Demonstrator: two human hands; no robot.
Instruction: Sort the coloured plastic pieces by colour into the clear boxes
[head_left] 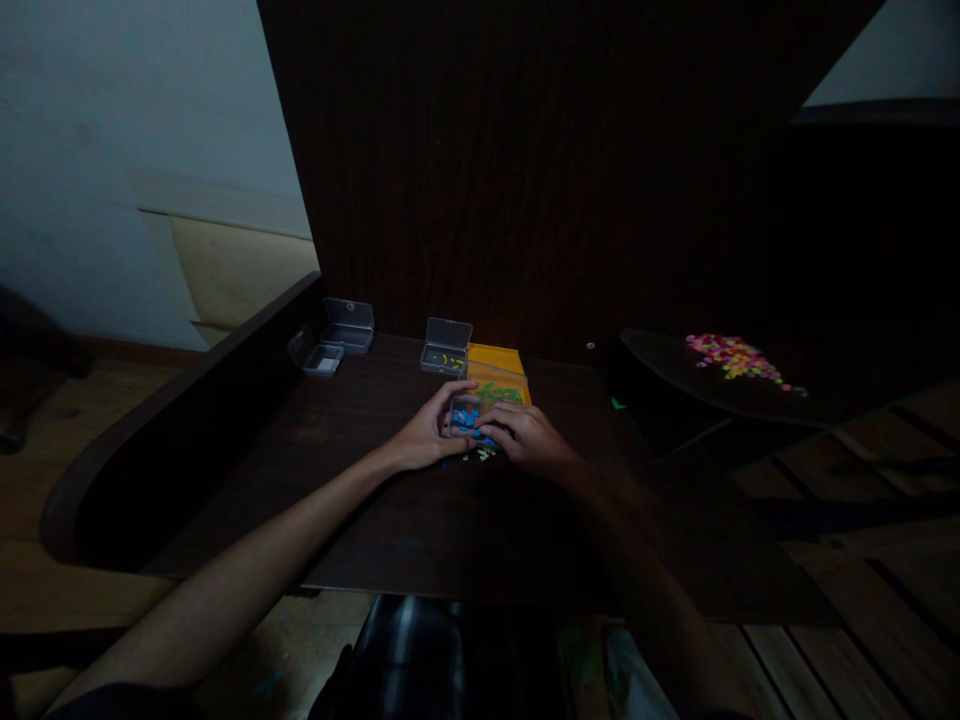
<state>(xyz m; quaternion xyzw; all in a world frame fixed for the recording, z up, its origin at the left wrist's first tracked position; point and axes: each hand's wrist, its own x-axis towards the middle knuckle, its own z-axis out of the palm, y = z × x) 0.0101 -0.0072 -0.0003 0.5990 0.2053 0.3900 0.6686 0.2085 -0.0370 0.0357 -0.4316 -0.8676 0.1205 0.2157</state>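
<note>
My left hand (425, 432) is closed round the left side of a small clear plastic box (454, 404) with blue pieces (466, 418) in it. From the right, my right hand (527, 434) reaches over the box, its fingers bent down among the blue pieces; whether they pinch one is hidden. Just behind, green pieces (496, 391) lie in front of a yellow-orange box or card (495, 357). A few pale pieces (484, 454) are scattered on the table below my hands.
An open clear box (442, 357) with yellow pieces stands at the back. Two more open clear boxes (349, 338) are at the left, near the raised side panel (187, 390). On a dark shelf at the right lies a heap of pink, red and yellow pieces (735, 360).
</note>
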